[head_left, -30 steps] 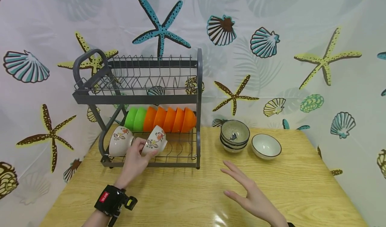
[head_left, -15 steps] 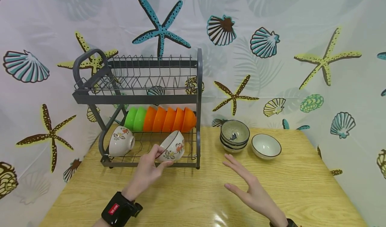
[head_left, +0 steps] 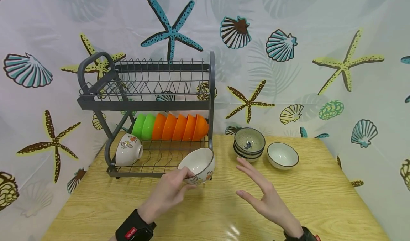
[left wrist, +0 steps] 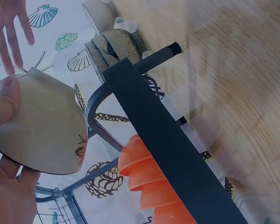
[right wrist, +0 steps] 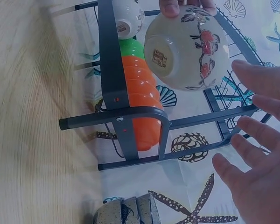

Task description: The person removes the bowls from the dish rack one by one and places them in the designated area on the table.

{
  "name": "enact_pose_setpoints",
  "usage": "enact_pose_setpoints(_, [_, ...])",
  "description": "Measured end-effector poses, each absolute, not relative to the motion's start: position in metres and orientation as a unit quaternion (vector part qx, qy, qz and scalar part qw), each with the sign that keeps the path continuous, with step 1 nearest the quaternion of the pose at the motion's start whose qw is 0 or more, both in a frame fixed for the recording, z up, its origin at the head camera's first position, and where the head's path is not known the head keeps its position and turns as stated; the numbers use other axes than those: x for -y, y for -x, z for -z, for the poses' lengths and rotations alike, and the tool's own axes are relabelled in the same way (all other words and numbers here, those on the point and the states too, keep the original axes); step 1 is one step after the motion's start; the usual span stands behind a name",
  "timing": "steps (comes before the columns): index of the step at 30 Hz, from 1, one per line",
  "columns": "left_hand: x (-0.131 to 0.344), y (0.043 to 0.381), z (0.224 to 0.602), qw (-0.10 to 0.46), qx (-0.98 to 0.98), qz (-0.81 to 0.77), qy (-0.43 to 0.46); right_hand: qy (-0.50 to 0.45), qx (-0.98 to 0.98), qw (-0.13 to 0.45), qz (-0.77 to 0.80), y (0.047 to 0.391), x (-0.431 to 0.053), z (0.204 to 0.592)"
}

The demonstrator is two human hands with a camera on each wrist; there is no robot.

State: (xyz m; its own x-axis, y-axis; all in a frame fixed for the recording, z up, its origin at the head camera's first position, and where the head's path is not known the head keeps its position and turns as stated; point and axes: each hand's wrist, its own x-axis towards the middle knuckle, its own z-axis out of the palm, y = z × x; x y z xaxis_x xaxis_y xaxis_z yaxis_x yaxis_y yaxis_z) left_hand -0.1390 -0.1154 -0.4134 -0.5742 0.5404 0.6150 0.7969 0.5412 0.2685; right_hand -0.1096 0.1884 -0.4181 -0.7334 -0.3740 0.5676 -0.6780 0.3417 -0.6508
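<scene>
Inspected from beside the bench [head_left: 211, 216]: the left hand [head_left: 171, 187] pinches a floral bowl [head_left: 199, 164] at its near rim, thumb and fingers brought together on the wall. The bowl is off the bench, tilted, at the right front corner of the dish rack [head_left: 144, 106]. The right hand [head_left: 266, 200] is spread, fingers apart, holding nothing, to the right of the bowl.

Hazards, in my judgement. The grip is one-sided; a smooth glazed rim could slip or rotate, and the bowl would drop. Its far side overlaps the rack's upright in my line of sight; whether they touch I cannot confirm, but a low carry could knock the frame. Swung too far right, it could strike the stacked speckled bowls [head_left: 250, 141] or the white bowl [head_left: 283, 156].

Compared with half a second ago: the floral bowl has shifted rightward from in front of the lower tier, and its inside now faces up into view. The left hand has travelled with it. The right hand is scarcely moved. The second floral bowl [head_left: 126, 152] and orange bowls [head_left: 180, 127] stand unchanged.
</scene>
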Motion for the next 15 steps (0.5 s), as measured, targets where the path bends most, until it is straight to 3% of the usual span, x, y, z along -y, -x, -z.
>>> enact_pose_setpoints(5, [0.109, 0.138, 0.415, 0.274, 0.834, 0.211, 0.431, -0.347, 0.795, 0.186, -0.461, 0.112, -0.187, 0.416])
enact_pose_setpoints(15, [0.098, 0.132, 0.417, 0.290, 0.814, 0.118, 0.489, -0.409, 0.771, 0.205, -0.443, 0.118, -0.183, 0.409])
